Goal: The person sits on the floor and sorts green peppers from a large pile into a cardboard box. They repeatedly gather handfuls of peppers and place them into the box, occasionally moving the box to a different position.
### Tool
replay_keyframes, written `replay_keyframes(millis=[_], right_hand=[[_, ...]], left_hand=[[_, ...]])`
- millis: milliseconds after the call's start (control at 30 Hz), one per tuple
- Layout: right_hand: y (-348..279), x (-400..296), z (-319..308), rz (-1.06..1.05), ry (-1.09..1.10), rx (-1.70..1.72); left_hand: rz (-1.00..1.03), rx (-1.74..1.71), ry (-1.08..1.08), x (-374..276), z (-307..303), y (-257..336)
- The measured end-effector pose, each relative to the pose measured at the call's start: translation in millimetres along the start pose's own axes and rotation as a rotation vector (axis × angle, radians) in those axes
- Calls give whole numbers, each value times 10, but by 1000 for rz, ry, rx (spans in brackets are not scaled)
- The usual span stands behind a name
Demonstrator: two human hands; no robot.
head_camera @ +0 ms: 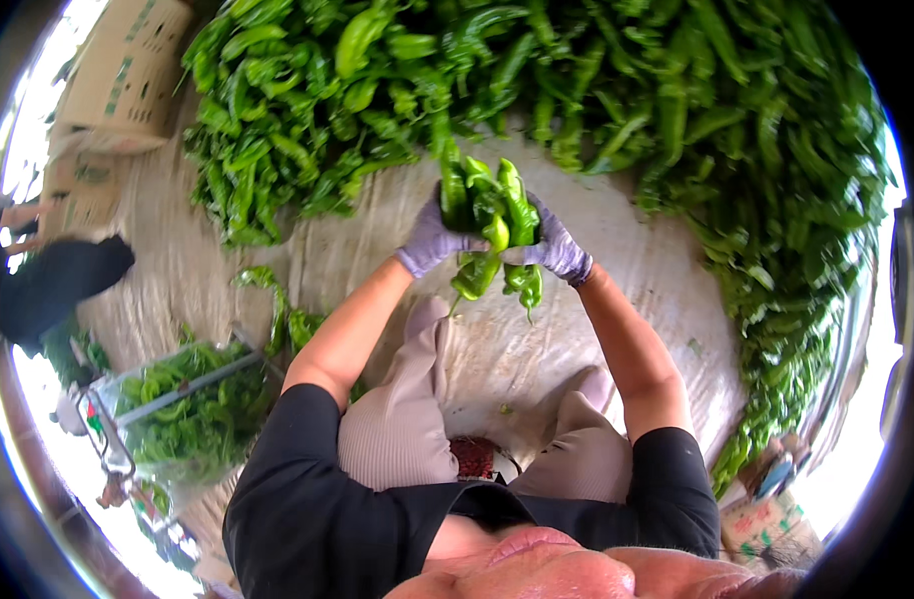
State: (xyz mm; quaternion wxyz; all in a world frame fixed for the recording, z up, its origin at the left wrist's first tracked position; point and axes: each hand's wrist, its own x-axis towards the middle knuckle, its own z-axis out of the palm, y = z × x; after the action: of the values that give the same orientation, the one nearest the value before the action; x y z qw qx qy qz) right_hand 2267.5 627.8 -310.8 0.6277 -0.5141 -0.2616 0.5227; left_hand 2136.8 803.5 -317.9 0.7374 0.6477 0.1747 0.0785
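In front of me, above the floor sheet, both hands hold a bunch of long green peppers [489, 213] between them. Knitted purple-grey work gloves cover each hand. My left hand [431, 236] wraps the bunch from the left side, its thumb across the front. From the other side my right hand [555, 243] grips it, with its thumb pointing inward near the left one. Pepper tips stick out above and below the gloves. Most of the fingers are hidden behind the peppers. Just beyond my hands lies a large heap of green peppers [397, 97].
The heap curves around to the right over a pale sheet [636, 262]. A metal-framed container [202, 404] full of peppers stands at the left, with loose peppers [266, 281] beyond it. Cardboard boxes [120, 82] are stacked at the upper left. Another person's dark-clothed leg [64, 281] shows at the left.
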Motion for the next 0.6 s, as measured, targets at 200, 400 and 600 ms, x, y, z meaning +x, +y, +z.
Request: replay_keyframes(millis=[200,400,600], right_hand=[[-1150,-750,38,-406,157,-241],[-2548,-2188,398,-634,234,-337],[-3761,-4506,1253,-375,576,-893]], left_hand=[[320,-224,-146,33,835,1298],[476,-283,-414,-469,1885,2604],[652,-536,-583,-1666,3507,3393]])
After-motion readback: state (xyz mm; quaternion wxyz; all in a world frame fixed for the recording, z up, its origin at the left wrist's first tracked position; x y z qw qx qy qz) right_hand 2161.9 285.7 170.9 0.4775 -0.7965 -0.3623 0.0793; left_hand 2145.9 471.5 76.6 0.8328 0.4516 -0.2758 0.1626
